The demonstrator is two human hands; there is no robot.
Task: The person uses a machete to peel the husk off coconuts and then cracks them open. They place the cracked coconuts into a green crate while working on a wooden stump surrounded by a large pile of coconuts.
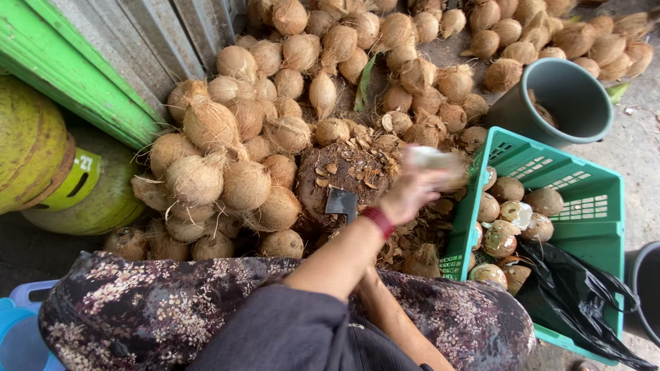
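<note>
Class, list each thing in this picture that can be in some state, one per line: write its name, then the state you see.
Left hand: raised over the crate's edge, blurred, holding a pale piece.
Pale piece: in the left hand, too blurred to identify.
Green crate: open, partly filled with peeled coconuts.
Husked coconuts: unpeeled, heaped on the ground.
Blade: stuck upright in the chopping stump.
Grey bucket: open, nearly empty.
Black bag: draped over the crate rim.
</note>
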